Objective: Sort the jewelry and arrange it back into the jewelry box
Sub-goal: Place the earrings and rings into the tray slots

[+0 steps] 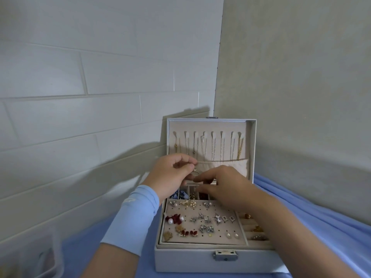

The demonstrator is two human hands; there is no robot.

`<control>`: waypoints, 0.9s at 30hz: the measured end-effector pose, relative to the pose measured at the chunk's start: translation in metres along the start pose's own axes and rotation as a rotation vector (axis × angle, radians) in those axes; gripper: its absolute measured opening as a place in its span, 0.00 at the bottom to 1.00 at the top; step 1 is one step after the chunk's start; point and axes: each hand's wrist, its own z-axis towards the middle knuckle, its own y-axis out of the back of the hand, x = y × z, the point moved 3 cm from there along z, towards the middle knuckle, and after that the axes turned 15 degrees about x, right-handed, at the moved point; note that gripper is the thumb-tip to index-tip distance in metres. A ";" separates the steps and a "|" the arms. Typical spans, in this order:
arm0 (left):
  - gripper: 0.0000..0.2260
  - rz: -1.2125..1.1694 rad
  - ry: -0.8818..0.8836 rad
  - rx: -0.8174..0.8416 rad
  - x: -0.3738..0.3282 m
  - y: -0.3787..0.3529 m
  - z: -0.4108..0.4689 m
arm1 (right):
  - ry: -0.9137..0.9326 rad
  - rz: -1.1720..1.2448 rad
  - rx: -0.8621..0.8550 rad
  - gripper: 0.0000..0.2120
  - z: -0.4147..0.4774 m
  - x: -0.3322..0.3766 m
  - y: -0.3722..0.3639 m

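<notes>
Left hand (172, 171): fingers curled, thumb and forefinger pinching a small silvery piece (194, 172), raised above the back of the box. Right hand (226, 187): fingers loosely extended, nothing visibly held. Its fingertips sit just below and right of the piece; contact unclear.

Jewelry box (186, 259) is open on blue cloth (301, 207). Its lid (252, 149) stands upright, with chains (213, 149) hung inside. Stud panel (202, 239) in front is well filled, with ring rolls (255, 229) to its right. Rear compartments (202, 195) lie directly beneath the piece.

Likely a short drop straight down. The gripping hand is nearer. The piece's long axis is too small to read.
</notes>
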 end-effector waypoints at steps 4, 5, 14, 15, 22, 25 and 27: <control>0.09 0.046 -0.006 0.008 -0.006 0.000 0.000 | -0.020 -0.060 0.021 0.14 -0.001 0.002 -0.002; 0.09 0.085 -0.003 0.024 -0.008 0.000 0.002 | -0.024 -0.059 0.004 0.13 -0.001 0.001 0.000; 0.06 0.048 0.050 0.087 -0.013 -0.012 0.012 | 0.107 0.510 -0.132 0.06 -0.013 -0.002 0.026; 0.06 0.025 0.055 0.084 -0.012 -0.013 0.012 | 0.105 0.517 -0.139 0.05 -0.013 -0.003 0.027; 0.09 -0.145 0.061 0.084 -0.011 -0.013 0.017 | 0.082 0.587 -0.185 0.01 -0.017 -0.010 0.035; 0.08 -0.153 0.080 0.124 -0.009 -0.015 0.021 | 0.090 0.622 -0.167 0.01 -0.018 -0.013 0.036; 0.08 -0.158 0.089 0.162 -0.009 -0.016 0.022 | 0.072 0.638 -0.155 0.01 -0.018 -0.016 0.037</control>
